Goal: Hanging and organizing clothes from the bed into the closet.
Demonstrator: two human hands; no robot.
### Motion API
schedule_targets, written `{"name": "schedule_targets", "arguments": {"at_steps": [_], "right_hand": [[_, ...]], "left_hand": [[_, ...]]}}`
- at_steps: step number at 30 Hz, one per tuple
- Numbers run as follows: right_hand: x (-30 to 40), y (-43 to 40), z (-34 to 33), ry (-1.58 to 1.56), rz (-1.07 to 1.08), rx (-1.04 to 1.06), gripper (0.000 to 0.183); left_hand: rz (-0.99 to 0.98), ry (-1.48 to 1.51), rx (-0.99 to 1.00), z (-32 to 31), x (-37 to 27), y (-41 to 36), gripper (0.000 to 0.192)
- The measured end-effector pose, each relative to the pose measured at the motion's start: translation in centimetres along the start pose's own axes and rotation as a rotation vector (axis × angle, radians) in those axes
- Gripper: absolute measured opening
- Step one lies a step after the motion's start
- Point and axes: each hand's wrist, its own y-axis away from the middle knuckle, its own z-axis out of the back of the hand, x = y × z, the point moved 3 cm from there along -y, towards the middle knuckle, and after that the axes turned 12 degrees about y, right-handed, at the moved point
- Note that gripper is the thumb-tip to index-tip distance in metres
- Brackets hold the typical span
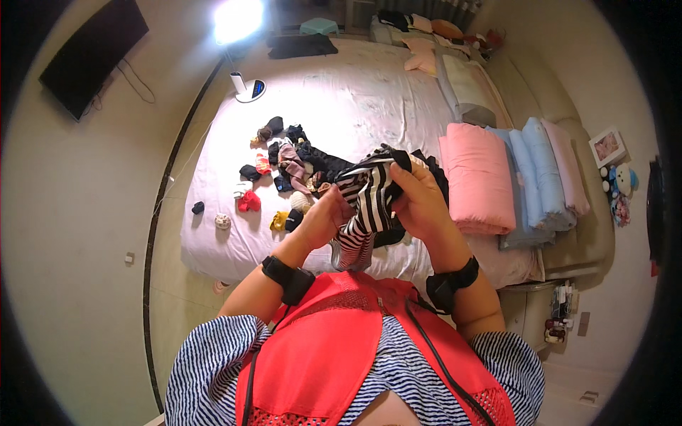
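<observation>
A black-and-white striped knit garment (371, 199) hangs bunched between my two hands, above the near part of the bed. My left hand (331, 215) grips its left side. On the other side, my right hand (421, 199) pinches the dark upper edge with the thumb on top. The lower striped end dangles towards my red vest; its full shape is hidden by folds. Just beyond my left hand lies a heap of dark and coloured clothing (292, 162). Small rolled pieces, among them a red one (249, 202) and a yellow one (278, 220), lie left of it.
A white desk lamp (250, 91) shines at the bed's far left corner. To the right are a rolled pink quilt (479, 178) and folded blue bedding (543, 173) against the headboard (586, 234). A cable (184, 169) runs down the bed's left side.
</observation>
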Motion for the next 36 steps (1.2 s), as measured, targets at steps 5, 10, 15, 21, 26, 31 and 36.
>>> {"name": "schedule_targets", "arguments": {"at_steps": [5,10,15,21,26,31,36], "right_hand": [[0.7,0.3,-1.0,-0.005,0.004,0.033,0.016],[1.1,-0.5,-0.8,-0.035,0.019,-0.016,0.018],[-0.9,-3.3,2.2,-0.127,0.015,0.001,0.027],[-2.7,-2.4,7.1,0.42,0.056,-0.125,0.054],[-4.9,-1.8,8.5,0.673,-0.117,-0.014,0.05],[-5.3,-1.6,6.0,0.622,-0.362,0.25,0.03],[-8.9,-2.3,5.0,0.307,-0.377,0.426,0.024]], "left_hand": [[0.055,-0.383,-0.141,3.0,1.8,-0.9,0.029],[0.024,-0.576,0.184,3.7,3.2,-1.6,0.036],[0.254,0.06,0.299,1.9,3.9,0.2,0.045],[0.088,-0.28,0.174,3.2,3.5,0.5,0.051],[0.193,0.505,0.124,4.0,2.4,0.6,0.054],[0.146,0.284,0.08,2.6,2.3,2.2,0.049],[0.099,0.087,-0.177,4.3,3.5,5.7,0.052]]}}
